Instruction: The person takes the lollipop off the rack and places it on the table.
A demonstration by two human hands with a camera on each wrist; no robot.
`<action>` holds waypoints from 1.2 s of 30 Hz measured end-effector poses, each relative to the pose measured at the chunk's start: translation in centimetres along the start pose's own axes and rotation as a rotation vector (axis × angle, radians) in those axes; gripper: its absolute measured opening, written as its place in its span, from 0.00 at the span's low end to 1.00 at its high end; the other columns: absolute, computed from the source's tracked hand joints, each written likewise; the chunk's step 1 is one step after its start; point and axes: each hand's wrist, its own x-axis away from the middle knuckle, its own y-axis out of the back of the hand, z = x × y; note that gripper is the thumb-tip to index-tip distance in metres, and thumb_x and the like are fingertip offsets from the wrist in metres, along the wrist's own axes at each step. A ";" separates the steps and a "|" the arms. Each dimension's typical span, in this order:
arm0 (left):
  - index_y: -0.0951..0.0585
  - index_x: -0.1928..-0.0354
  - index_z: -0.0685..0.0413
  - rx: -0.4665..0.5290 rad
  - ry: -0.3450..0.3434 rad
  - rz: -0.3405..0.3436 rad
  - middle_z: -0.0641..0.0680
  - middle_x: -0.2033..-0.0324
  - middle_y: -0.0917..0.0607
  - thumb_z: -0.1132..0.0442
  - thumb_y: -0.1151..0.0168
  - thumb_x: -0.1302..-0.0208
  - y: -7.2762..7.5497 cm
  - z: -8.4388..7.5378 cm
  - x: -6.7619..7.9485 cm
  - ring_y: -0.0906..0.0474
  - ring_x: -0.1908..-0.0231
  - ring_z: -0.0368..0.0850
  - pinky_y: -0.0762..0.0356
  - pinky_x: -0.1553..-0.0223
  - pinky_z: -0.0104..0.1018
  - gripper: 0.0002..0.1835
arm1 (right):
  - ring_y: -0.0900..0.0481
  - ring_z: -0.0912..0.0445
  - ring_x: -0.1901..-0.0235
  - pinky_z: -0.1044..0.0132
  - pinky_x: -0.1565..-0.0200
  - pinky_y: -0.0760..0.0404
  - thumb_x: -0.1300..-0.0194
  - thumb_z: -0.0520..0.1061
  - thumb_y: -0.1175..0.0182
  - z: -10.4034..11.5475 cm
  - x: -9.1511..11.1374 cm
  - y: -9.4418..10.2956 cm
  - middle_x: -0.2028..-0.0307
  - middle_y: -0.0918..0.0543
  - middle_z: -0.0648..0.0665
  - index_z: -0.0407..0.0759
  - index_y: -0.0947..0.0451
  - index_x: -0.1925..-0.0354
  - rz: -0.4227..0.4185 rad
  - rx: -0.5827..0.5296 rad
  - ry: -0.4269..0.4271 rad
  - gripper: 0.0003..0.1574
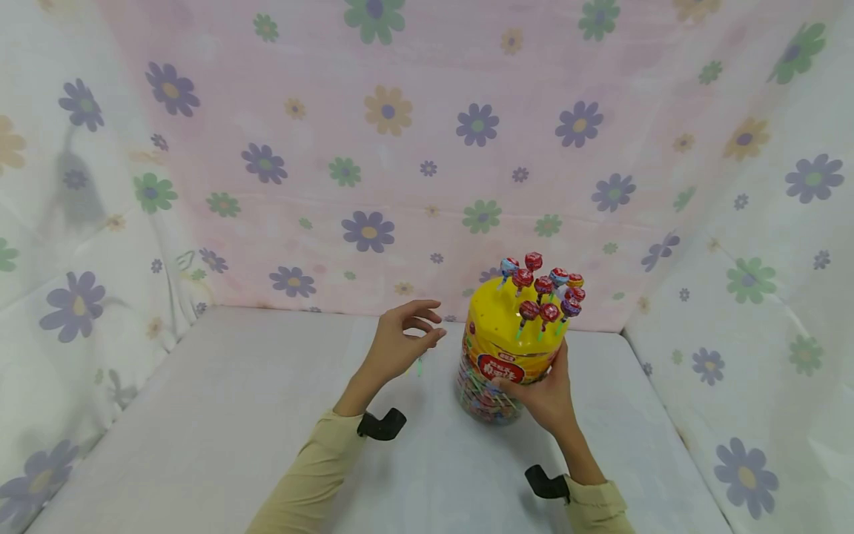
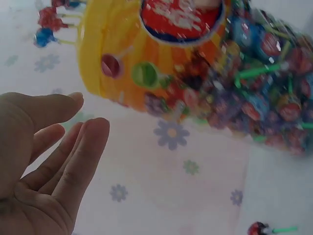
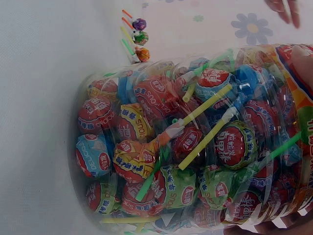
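A clear plastic jar (image 1: 490, 397) full of wrapped lollipops stands on the white table surface. My right hand (image 1: 550, 397) grips its right side, the thumb across the front below the red label. Several lollipops (image 1: 543, 285) stick up from holes in the yellow lid (image 1: 490, 308), mostly on its right half. My left hand (image 1: 394, 341) hovers to the left of the jar, fingers loosely bent and holding nothing. In the left wrist view its fingertips (image 2: 100, 129) are apart from the lid's edge. Below that hand, the green stick (image 1: 419, 367) of a loose lollipop shows.
Several loose lollipops (image 3: 141, 39) lie in a row beyond the jar in the right wrist view. Flower-patterned cloth (image 1: 367, 170) walls in the table (image 1: 253, 415) at the back and both sides. Black camera mounts (image 1: 382, 425) sit on both wrists.
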 end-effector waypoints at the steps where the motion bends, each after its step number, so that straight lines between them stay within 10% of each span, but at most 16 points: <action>1: 0.21 0.39 0.63 0.021 -0.008 0.005 0.66 0.55 0.15 0.71 0.30 0.37 -0.2 -0.5 -0.2 0.13 0.62 0.58 0.12 0.63 0.36 0.24 | 0.29 0.65 0.39 0.72 0.37 0.27 0.48 0.35 0.22 0.6 0.1 0.0 0.35 0.30 0.45 0.47 0.56 0.23 0.004 0.002 -0.004 0.68; 10: 0.23 0.36 0.61 0.027 -0.083 0.003 0.63 0.51 0.16 0.73 0.33 0.35 -2.3 -4.6 -1.7 0.15 0.53 0.56 0.13 0.53 0.38 0.25 | 0.29 0.59 0.37 0.45 0.31 0.29 0.47 0.34 0.22 1.0 0.2 0.2 0.35 0.31 0.43 0.46 0.56 0.23 -0.001 -0.016 -0.005 0.68; 22: 0.23 0.37 0.65 0.024 -0.190 -0.070 0.64 0.45 0.18 0.75 0.36 0.34 -4.7 -6.8 -3.7 0.18 0.46 0.60 0.16 0.46 0.40 0.23 | 0.30 0.48 0.33 0.40 0.30 0.32 0.48 0.41 0.20 -2.1 -0.4 0.1 0.34 0.32 0.45 0.57 0.55 0.23 -0.006 -0.040 -0.003 0.69; 36: 0.26 0.34 0.65 0.042 -0.160 -0.057 0.66 0.47 0.17 0.74 0.39 0.31 -7.1 -7.3 -5.6 0.17 0.45 0.58 0.17 0.44 0.41 0.24 | 0.30 0.47 0.32 0.40 0.30 0.33 0.48 0.41 0.20 -2.1 -0.5 0.0 0.33 0.33 0.44 0.58 0.56 0.22 -0.012 -0.027 -0.013 0.70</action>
